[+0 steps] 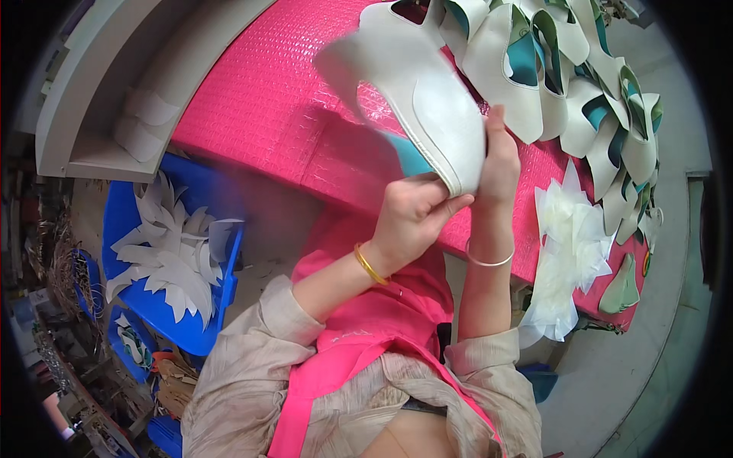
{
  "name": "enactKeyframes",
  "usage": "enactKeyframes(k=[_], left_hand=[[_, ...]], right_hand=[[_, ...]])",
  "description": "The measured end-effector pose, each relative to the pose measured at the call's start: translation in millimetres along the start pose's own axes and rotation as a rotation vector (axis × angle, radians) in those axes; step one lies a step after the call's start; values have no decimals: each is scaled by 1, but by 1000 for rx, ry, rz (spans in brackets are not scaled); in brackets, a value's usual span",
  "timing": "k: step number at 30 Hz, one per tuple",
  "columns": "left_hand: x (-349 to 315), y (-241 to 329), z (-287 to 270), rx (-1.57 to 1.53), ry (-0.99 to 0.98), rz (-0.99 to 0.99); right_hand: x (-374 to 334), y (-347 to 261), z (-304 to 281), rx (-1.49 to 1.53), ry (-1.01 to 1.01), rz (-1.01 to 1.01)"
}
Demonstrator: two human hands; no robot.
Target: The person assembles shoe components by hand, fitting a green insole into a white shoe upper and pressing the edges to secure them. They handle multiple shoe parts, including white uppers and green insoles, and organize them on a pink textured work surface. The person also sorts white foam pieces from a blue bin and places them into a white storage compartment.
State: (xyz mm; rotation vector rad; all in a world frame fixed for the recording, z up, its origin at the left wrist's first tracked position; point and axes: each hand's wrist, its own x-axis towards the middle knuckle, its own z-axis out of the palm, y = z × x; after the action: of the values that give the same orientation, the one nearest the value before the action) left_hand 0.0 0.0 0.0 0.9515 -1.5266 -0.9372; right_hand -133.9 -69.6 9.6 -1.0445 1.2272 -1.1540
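Observation:
A white shoe upper [436,111] with a teal lining is raised over the pink-covered table, its far left part smeared by motion. At its lower tip, my left hand [413,216] pinches the edge between thumb and fingers. My right hand [498,156] grips the right side, thumb up, with its other fingers mostly hidden behind the upper. Beyond my hands lies a pile of similar white shoe uppers [525,72], several showing teal lining. To the right of my right forearm is a stack of thin, translucent white pieces [566,256].
The pink quilted table cover [259,91] spreads ahead of me. A grey curved shelf [92,99] stands at the left. Below it, a blue bin [122,202] holds white cut pieces [172,259]. A pale green sole-shaped piece [620,288] lies at the table's right corner.

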Motion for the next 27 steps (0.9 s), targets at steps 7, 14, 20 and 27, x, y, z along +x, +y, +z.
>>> enactKeyframes(k=[7,14,20,27], left_hand=[[1,15,-30,-790,-56,-439],[25,23,-81,-565,-146,-300],[36,-6,-88,483,71,4],[25,-66,-67,723,361,-27]], right_hand=[[-39,-6,5,405,-189,50],[-31,-10,23,270,-527,-35],[2,14,48,-401,-265,-574],[22,39,98,-586,-410,-522]])
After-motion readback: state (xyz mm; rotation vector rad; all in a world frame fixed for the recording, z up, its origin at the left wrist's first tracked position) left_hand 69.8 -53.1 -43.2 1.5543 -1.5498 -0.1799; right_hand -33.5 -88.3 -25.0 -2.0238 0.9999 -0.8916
